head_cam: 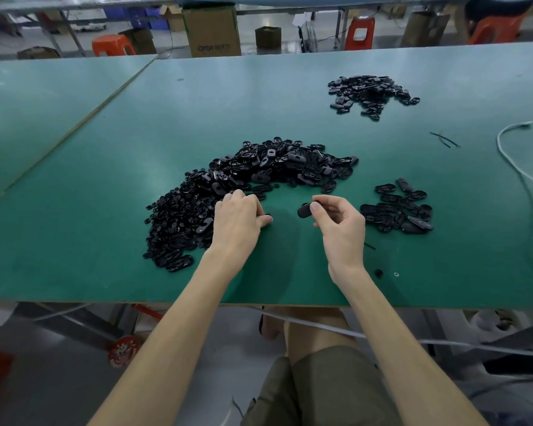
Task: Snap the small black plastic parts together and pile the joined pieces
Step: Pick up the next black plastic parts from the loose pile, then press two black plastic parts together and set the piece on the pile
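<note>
the right hand point(342, 226) is pinching a black shell point(304, 210), its long axis pointing at the left hand point(237, 218), which is curling beside the loose pile point(179, 222), its hold unclear.

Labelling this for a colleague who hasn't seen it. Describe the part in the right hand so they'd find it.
On the green table, look just before the big central pile. There the right hand pinches a black oval part, alone, outside any heap.
</note>
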A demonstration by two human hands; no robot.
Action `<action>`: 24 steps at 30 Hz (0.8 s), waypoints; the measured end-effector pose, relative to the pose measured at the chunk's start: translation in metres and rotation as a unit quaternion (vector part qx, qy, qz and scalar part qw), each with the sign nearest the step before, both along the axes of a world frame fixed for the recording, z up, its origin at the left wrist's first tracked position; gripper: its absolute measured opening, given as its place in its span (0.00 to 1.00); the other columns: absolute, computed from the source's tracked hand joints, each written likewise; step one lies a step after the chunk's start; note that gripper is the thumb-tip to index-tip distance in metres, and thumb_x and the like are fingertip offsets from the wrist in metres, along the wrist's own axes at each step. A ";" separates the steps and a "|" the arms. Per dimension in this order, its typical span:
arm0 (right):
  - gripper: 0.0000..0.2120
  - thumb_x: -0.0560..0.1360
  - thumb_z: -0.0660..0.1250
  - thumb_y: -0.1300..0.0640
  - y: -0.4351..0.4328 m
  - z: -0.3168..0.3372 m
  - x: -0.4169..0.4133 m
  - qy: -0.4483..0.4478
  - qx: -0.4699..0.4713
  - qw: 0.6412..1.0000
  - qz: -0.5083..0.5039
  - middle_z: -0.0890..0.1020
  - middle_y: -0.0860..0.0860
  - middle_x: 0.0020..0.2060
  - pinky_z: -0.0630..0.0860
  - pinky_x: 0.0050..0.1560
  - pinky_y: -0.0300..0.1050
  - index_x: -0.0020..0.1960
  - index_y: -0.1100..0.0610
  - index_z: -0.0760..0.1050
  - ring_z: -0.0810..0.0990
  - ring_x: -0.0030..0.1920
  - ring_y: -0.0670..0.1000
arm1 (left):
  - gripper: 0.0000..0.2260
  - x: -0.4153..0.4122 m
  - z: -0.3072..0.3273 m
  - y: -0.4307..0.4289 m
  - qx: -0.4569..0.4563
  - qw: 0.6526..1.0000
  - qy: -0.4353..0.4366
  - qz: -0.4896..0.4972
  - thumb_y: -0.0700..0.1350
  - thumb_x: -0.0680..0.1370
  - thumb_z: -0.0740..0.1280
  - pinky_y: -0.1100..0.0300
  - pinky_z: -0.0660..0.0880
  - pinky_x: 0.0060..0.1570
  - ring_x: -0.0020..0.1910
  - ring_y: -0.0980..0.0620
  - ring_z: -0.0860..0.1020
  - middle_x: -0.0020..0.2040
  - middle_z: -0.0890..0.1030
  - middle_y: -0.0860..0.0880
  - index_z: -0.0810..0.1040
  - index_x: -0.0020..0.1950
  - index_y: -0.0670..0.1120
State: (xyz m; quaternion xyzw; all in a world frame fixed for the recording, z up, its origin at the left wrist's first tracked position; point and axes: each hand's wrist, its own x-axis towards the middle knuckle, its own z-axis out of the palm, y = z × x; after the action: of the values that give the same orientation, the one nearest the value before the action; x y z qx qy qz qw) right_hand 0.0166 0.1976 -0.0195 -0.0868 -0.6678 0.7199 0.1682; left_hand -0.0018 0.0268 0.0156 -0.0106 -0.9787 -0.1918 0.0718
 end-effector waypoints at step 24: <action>0.03 0.81 0.71 0.60 0.001 0.003 0.002 0.001 -0.012 0.999 -0.031 0.85 0.47 0.45 0.79 0.43 0.37 0.53 0.54 0.82 0.83 0.45 0.44 | 0.07 -0.010 -0.026 0.060 0.533 0.843 0.015 -0.071 0.42 0.82 0.71 0.62 0.73 0.32 0.31 0.55 0.78 0.38 0.82 0.46 0.75 0.47 0.41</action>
State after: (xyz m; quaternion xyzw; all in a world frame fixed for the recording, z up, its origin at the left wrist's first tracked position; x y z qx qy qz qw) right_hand 0.0189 0.1988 -0.0165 -0.1089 -0.6561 0.7221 0.1901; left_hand -0.0117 0.0867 -0.0105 -0.0427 -0.7208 -0.6885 0.0677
